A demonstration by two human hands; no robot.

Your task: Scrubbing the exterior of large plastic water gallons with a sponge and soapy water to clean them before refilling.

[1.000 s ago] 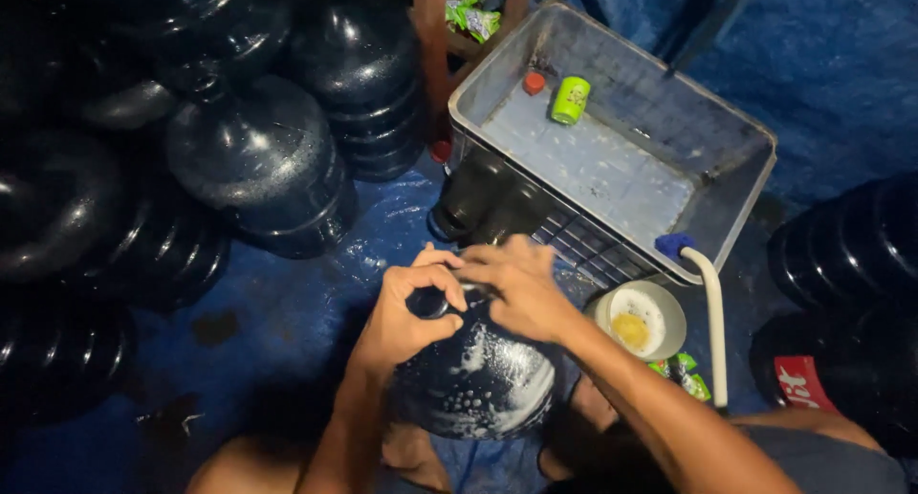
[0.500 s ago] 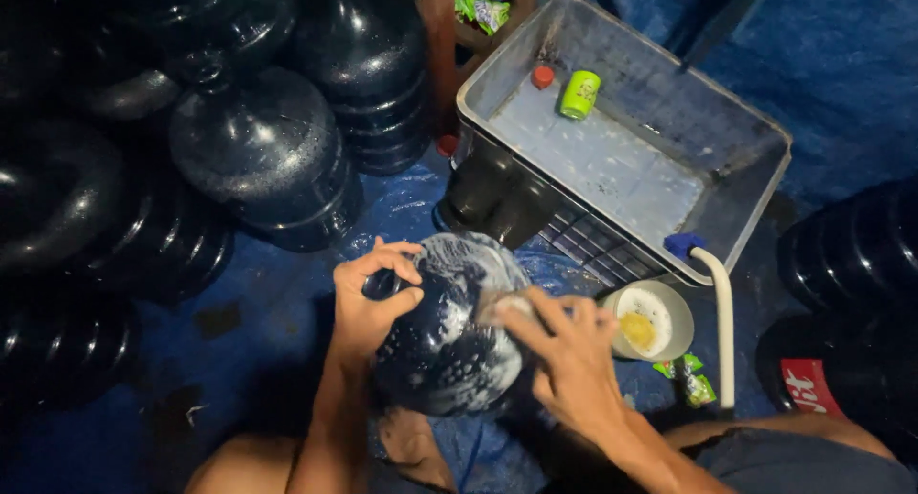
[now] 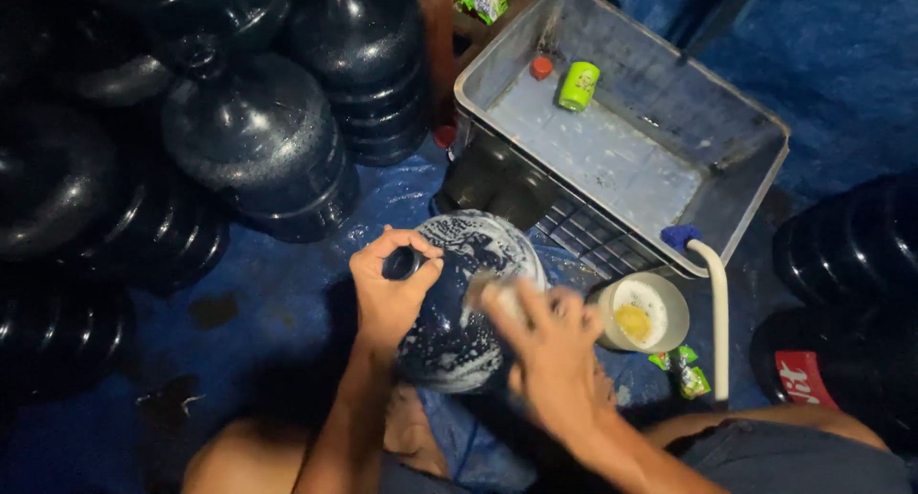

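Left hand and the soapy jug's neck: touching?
Touching. The head view shows the left hand with fingers wrapped around the neck of the soapy jug.

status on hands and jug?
Left hand grips soapy jug by the neck. Right hand blurred, pressed on its side. Grey tub beyond, apart.

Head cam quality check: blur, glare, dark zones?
Head view: right hand smeared by motion blur; left hand on the soapy jug sharp; glare spots on stacked jugs; left side nearly black; grey tub evenly lit.
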